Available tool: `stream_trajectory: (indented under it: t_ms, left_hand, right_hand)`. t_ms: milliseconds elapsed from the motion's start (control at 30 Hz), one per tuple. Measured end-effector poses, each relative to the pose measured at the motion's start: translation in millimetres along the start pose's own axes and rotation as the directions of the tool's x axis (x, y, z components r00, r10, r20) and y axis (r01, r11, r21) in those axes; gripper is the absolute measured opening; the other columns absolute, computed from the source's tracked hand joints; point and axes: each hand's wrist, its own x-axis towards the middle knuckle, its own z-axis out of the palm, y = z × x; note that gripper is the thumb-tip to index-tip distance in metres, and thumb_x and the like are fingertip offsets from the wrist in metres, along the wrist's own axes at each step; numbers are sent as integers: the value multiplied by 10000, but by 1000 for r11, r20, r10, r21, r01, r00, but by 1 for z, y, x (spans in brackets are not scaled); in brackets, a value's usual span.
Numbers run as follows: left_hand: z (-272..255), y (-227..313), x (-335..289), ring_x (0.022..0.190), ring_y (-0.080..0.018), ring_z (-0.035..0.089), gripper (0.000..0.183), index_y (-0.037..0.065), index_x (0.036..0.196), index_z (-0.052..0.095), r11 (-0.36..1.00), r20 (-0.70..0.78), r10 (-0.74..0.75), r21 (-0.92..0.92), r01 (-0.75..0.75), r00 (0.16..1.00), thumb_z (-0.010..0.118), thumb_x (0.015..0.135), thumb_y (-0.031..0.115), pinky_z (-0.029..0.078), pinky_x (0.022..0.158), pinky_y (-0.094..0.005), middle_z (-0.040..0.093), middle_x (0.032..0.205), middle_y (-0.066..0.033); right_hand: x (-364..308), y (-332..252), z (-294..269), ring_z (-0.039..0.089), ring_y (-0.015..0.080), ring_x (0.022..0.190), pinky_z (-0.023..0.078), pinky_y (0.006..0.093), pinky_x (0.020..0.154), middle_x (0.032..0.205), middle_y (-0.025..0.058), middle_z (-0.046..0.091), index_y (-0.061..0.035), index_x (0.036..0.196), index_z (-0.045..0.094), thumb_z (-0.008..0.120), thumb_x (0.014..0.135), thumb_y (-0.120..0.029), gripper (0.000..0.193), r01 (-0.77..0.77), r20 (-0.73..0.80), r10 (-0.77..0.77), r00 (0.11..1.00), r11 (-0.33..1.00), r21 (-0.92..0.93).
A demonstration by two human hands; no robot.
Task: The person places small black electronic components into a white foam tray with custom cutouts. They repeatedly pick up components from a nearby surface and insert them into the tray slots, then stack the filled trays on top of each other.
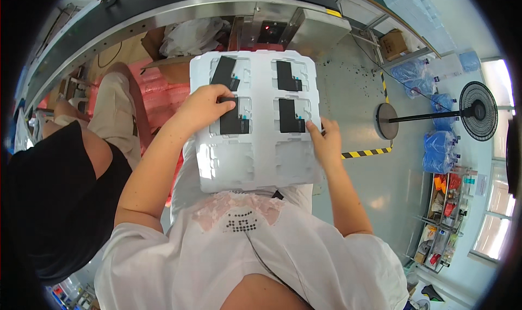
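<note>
A white plastic tray point(261, 147) with moulded compartments rests over my lap. Flat black L-shaped pieces, which look like battery packs, lie in its far and middle rows; the far left piece point(223, 72) sits tilted, the far right piece point(287, 76) straighter. My left hand point(205, 107) reaches over the tray's left side, thumb and fingers pinched at the top of the middle left black piece point(235, 123). My right hand point(327, 141) grips the tray's right edge, its thumb on top close to the middle right black piece point(290, 117). The near row shows bare white plastic.
A dark-topped bench with a metal edge point(212, 8) runs across the far side. A person in a black shirt point(60, 196) sits close at my left. Beneath the bench are a cardboard box point(168, 69) and plastic bags point(193, 35). A standing fan point(387, 121) is at right.
</note>
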Motion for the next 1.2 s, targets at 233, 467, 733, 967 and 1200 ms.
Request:
stream_trajectory:
  t_ms: [233,467,733,967,1200]
  left_hand:
    - [-14,2,-11,907,-213,575,257,67,1110,659,996,48,43,-85,-39,998,600,869,134,439,821,-297,599,954,-104]
    - [-6,-9,-17,934,-264,557,227,87,1013,699,926,-78,221,329,-184,972,669,804,170,441,830,-331,569,911,-88]
    - [-8,-3,-20,887,-268,522,274,96,911,673,863,-421,485,372,-342,767,775,665,159,412,752,-366,553,1033,-95]
    - [-143,46,127,844,-216,581,229,26,960,647,773,-746,618,634,-19,248,642,860,232,452,742,-331,622,937,-70]
    - [-192,18,234,945,-323,599,382,34,1037,646,695,-841,191,480,535,506,640,818,347,445,834,-427,648,979,-152]
  right_hand:
    - [-14,5,8,458,309,1078,407,370,838,1189,214,444,17,1233,537,645,861,-322,515,36,-184,-48,982,997,-69]
    - [67,-74,-33,491,276,1065,398,365,904,1190,160,465,-13,1161,574,660,850,-323,447,292,-351,-271,896,956,9]
    - [285,-220,-16,498,367,1100,414,439,902,1162,226,527,0,1096,624,604,845,-418,488,425,-418,-523,742,850,-311]
    - [349,-246,19,525,404,1112,401,486,911,1157,206,586,-23,1132,630,608,819,-388,482,-63,-417,-211,884,830,-554]
    - [252,-217,-18,554,107,578,424,242,477,708,37,592,-42,879,568,662,787,-35,131,571,-399,-465,790,795,205]
